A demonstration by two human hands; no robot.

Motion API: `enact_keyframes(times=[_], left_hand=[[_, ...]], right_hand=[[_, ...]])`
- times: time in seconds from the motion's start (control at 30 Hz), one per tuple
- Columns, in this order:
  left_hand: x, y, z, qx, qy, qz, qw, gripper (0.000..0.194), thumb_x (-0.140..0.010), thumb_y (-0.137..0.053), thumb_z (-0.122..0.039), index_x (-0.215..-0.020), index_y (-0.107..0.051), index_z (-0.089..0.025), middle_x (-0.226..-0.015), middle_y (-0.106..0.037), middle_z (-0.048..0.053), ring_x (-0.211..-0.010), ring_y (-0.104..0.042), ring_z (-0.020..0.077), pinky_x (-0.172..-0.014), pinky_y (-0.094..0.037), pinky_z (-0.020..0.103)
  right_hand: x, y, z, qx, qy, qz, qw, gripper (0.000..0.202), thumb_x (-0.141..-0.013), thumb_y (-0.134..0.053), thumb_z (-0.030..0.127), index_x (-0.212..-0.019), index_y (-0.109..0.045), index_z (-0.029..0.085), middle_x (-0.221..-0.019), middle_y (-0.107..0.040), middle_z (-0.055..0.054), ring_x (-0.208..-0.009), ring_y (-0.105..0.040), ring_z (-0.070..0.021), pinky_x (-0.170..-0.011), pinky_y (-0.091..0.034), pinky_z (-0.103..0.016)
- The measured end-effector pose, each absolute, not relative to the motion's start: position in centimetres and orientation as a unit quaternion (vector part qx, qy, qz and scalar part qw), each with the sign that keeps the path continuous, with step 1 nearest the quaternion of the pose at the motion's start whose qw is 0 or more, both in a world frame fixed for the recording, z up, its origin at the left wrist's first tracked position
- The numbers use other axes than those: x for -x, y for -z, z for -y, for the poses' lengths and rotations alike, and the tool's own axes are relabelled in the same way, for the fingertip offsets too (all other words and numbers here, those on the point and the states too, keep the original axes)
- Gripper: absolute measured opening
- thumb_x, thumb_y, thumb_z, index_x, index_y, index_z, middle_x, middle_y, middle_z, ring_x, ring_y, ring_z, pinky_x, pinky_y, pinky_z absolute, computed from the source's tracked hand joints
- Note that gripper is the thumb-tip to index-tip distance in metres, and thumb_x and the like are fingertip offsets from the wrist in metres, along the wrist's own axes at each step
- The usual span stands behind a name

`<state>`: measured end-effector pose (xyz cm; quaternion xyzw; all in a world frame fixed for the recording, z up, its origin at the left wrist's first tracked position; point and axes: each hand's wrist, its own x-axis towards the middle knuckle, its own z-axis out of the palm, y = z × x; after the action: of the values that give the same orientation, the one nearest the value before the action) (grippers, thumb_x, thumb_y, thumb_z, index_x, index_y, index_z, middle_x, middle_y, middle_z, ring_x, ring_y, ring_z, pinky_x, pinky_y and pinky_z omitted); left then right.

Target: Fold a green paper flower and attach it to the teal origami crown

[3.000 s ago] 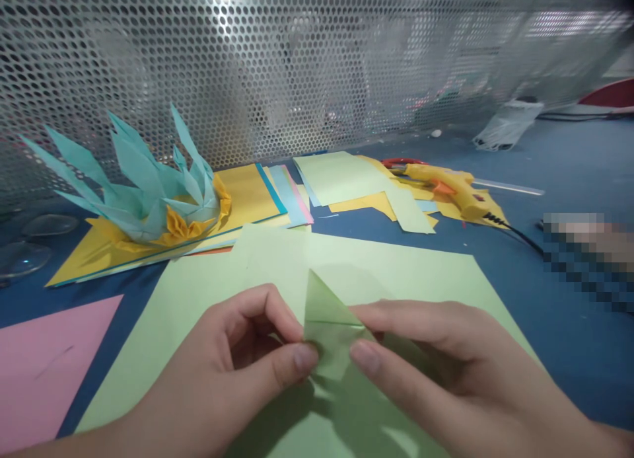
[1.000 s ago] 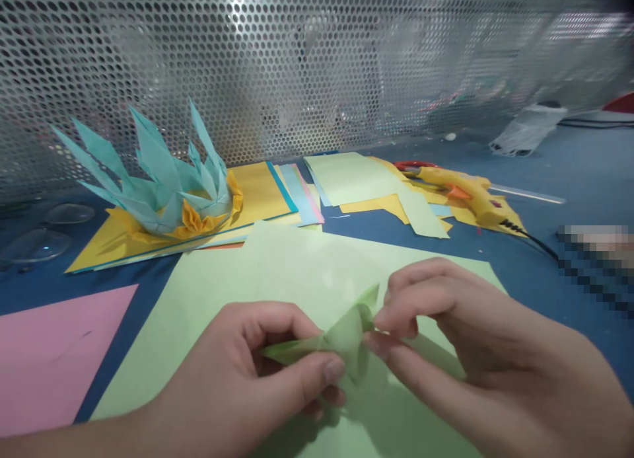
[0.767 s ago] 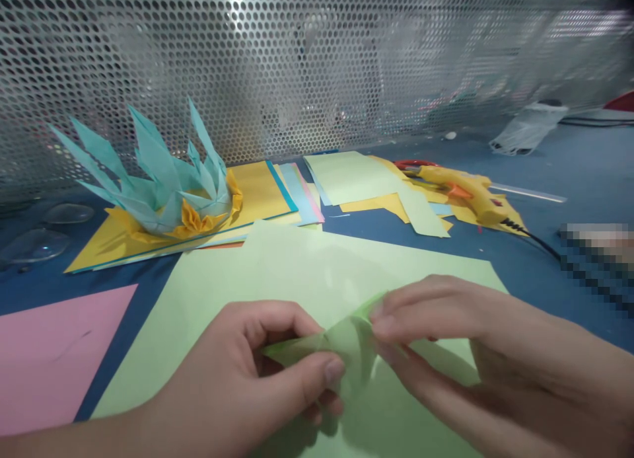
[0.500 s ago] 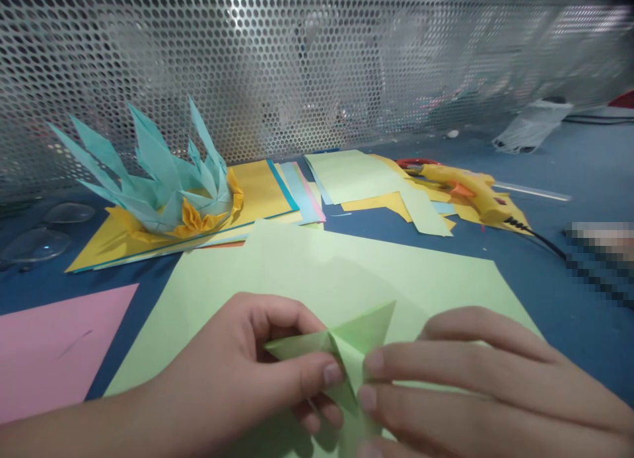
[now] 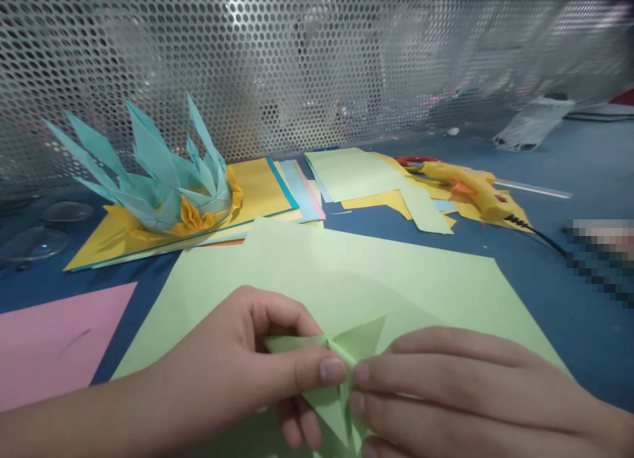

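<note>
Between my two hands is a folded light-green origami paper piece (image 5: 360, 338) with pointed flaps sticking out. My left hand (image 5: 270, 355) pinches it, thumb on top and fingers behind. The fingertips of my right hand (image 5: 460, 385) press against its right side; the right thumb is hidden. Under both hands lies a large pale-green paper sheet (image 5: 317, 266). Farther back on the left stands a teal and orange folded-paper crown shape (image 5: 163, 180), its tall points upward.
Coloured paper sheets (image 5: 262, 180) lie beneath the crown shape, and green and yellow offcuts (image 5: 356, 174) sit behind the large sheet. A yellow glue gun (image 5: 475, 190) with a black cord rests at right. Pink paper (image 5: 59, 345) lies left. A perforated metal screen (image 5: 307, 68) borders the back.
The right hand has shifted slightly left and closer to the left thumb. The green folded piece has turned a little, its upper right flap now lower.
</note>
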<state>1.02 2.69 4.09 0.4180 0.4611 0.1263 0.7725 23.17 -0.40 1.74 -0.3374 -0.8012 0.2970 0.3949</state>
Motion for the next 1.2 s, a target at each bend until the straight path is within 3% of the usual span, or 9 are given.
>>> enact_keyframes(times=[0.07,0.13,0.2,0.33,0.5,0.6,0.7,0.87,1.2], left_hand=[[-1.0,-4.1,-2.4,-0.431,-0.131,-0.467,0.761,0.022,-0.065,-0.082,-0.021,-0.058,-0.061,-0.019,-0.042,-0.064,-0.006,-0.040,-0.059,0.0066,-0.041,-0.044,0.010],[-1.1,-4.1,-2.2,-0.441,-0.140,-0.477,0.747,0.022,-0.063,-0.082,-0.022,-0.057,-0.062,-0.019,-0.042,-0.064,-0.006,-0.038,-0.058,0.0067,-0.040,-0.043,0.010],[-1.1,-4.1,-2.0,-0.452,-0.147,-0.488,0.732,0.021,-0.063,-0.082,-0.022,-0.056,-0.063,-0.019,-0.042,-0.065,-0.005,-0.038,-0.057,0.0071,-0.040,-0.041,0.010],[-1.2,-4.0,-2.2,-0.456,-0.160,-0.497,0.721,0.019,-0.064,-0.081,-0.020,-0.057,-0.063,-0.020,-0.041,-0.063,-0.007,-0.040,-0.059,0.0075,-0.041,-0.041,0.010],[-1.2,-4.0,-2.2,-0.458,-0.185,-0.489,0.719,0.018,-0.063,-0.080,-0.019,-0.056,-0.064,-0.018,-0.045,-0.066,-0.005,-0.043,-0.060,0.0080,-0.044,-0.043,0.011],[-1.1,-3.8,-2.0,-0.471,-0.188,-0.481,0.716,0.013,-0.063,-0.080,-0.016,-0.058,-0.068,-0.019,-0.048,-0.068,-0.005,-0.046,-0.061,0.0071,-0.045,-0.043,0.010],[-1.1,-3.6,-1.8,-0.477,-0.184,-0.476,0.715,0.012,-0.063,-0.079,-0.012,-0.059,-0.069,-0.019,-0.050,-0.069,-0.006,-0.047,-0.061,0.0068,-0.045,-0.043,0.009],[-1.2,-3.7,-1.9,-0.474,-0.180,-0.476,0.719,0.013,-0.065,-0.078,-0.012,-0.059,-0.070,-0.020,-0.048,-0.068,-0.007,-0.047,-0.063,0.0076,-0.047,-0.047,0.011],[-1.1,-3.7,-1.9,-0.489,-0.164,-0.485,0.706,0.013,-0.067,-0.077,-0.017,-0.058,-0.067,-0.020,-0.046,-0.066,-0.008,-0.043,-0.059,0.0057,-0.044,-0.044,0.009]], right_hand=[[-22.4,-2.3,0.6,0.214,-0.220,0.886,0.348,0.026,-0.087,-0.063,0.022,-0.112,-0.066,0.031,-0.090,-0.077,0.005,-0.085,-0.072,-0.0128,-0.088,-0.052,-0.015],[-21.7,-2.5,0.9,0.226,-0.172,0.883,0.374,0.021,-0.089,-0.061,0.019,-0.108,-0.064,0.029,-0.080,-0.076,0.003,-0.084,-0.071,-0.0153,-0.086,-0.055,-0.021],[-21.4,-2.6,1.1,0.297,-0.174,0.835,0.430,0.012,-0.085,-0.065,0.021,-0.093,-0.062,0.029,-0.068,-0.069,0.004,-0.066,-0.068,-0.0143,-0.068,-0.059,-0.023],[-21.4,-2.4,1.0,0.470,-0.330,0.719,0.391,0.026,-0.074,-0.074,0.031,-0.079,-0.049,0.028,-0.063,-0.053,0.006,-0.050,-0.054,-0.0109,-0.043,-0.049,-0.018],[-21.1,-2.4,0.7,0.478,-0.585,0.563,0.336,0.038,-0.078,-0.071,0.032,-0.108,-0.047,0.029,-0.062,-0.055,0.007,-0.056,-0.058,-0.0116,-0.048,-0.048,-0.018],[-20.7,-2.8,0.3,0.451,-0.636,0.550,0.299,0.025,-0.077,-0.072,0.030,-0.097,-0.061,0.024,-0.068,-0.060,0.003,-0.065,-0.062,-0.0137,-0.057,-0.051,-0.021],[-20.4,-3.2,0.0,0.446,-0.657,0.546,0.269,0.014,-0.075,-0.074,0.031,-0.076,-0.065,0.020,-0.072,-0.065,0.001,-0.067,-0.061,-0.0129,-0.059,-0.050,-0.020],[-20.2,-3.2,0.0,0.473,-0.644,0.529,0.285,0.012,-0.070,-0.074,0.017,-0.073,-0.064,0.022,-0.058,-0.062,0.006,-0.053,-0.057,-0.0086,-0.049,-0.045,-0.016],[-20.0,-3.4,0.5,0.493,-0.647,0.508,0.285,0.018,-0.066,-0.073,0.014,-0.077,-0.064,0.024,-0.057,-0.065,0.006,-0.057,-0.064,-0.0115,-0.051,-0.048,-0.017]])
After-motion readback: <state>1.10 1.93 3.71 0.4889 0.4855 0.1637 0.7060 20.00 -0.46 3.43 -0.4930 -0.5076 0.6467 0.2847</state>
